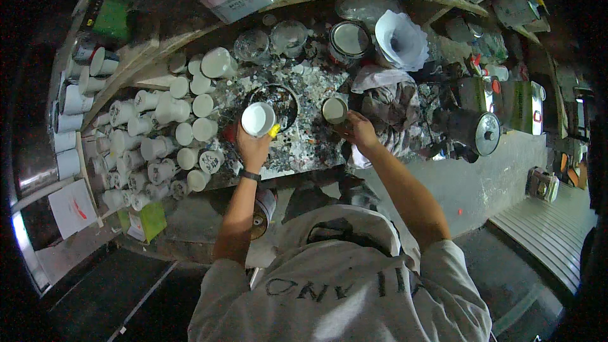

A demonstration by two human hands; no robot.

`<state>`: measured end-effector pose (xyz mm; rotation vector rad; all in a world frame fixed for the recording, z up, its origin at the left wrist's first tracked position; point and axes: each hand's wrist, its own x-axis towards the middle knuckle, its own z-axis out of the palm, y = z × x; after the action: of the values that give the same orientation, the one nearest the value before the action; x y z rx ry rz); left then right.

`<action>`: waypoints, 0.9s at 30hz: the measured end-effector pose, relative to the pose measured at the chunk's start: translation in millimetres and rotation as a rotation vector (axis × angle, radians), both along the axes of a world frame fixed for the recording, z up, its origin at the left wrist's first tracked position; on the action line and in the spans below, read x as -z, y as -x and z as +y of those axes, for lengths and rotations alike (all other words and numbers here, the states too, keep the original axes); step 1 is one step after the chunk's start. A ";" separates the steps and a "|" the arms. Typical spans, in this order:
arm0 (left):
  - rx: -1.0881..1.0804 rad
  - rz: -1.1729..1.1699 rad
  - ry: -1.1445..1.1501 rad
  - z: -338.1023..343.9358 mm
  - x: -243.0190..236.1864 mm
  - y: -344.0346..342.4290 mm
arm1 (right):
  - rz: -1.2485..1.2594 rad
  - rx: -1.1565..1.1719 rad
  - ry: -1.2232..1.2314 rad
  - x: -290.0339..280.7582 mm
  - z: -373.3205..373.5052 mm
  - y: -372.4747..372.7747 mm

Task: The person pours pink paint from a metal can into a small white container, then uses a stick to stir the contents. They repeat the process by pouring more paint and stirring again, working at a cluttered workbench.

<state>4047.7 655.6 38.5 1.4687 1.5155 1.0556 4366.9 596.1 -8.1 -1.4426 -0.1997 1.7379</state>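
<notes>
My left hand, with a dark band at the wrist, is closed around a white cup whose open mouth faces up. A small yellow piece shows beside its fingers; I cannot make out its kind. Just behind the cup lies a dark round ring or rim, partly covered by it. My right hand is curled at the lower right side of a smaller cup with a greyish-beige inside. Its fingers are in shadow and partly hidden, but they appear to grip that cup.
The worktop is crusted with paint. Many white tubs crowd its left side. Along the back are clear bowls, a lidded can and a stack of paper cones. Stained rags and metal cans are on the right.
</notes>
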 end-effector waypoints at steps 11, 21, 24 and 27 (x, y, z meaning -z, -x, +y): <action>0.027 0.324 -0.104 41.3 70.4 23.3 | -0.742 -0.335 -0.198 -4.3 -96.4 68.3; 0.054 0.432 -0.122 48.9 74.8 57.0 | -0.908 -1.015 -0.462 -19.6 -59.1 168.9; 0.058 0.515 -0.171 50.3 69.9 66.7 | -1.013 -1.154 -0.421 -23.5 -45.1 196.9; 0.073 0.515 -0.159 43.3 63.4 75.8 | -1.085 -1.325 -0.335 -25.5 -33.1 219.0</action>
<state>3971.8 698.9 -24.9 2.0024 1.7343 0.8026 4147.9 562.9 17.4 -1.9698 -2.2945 1.3511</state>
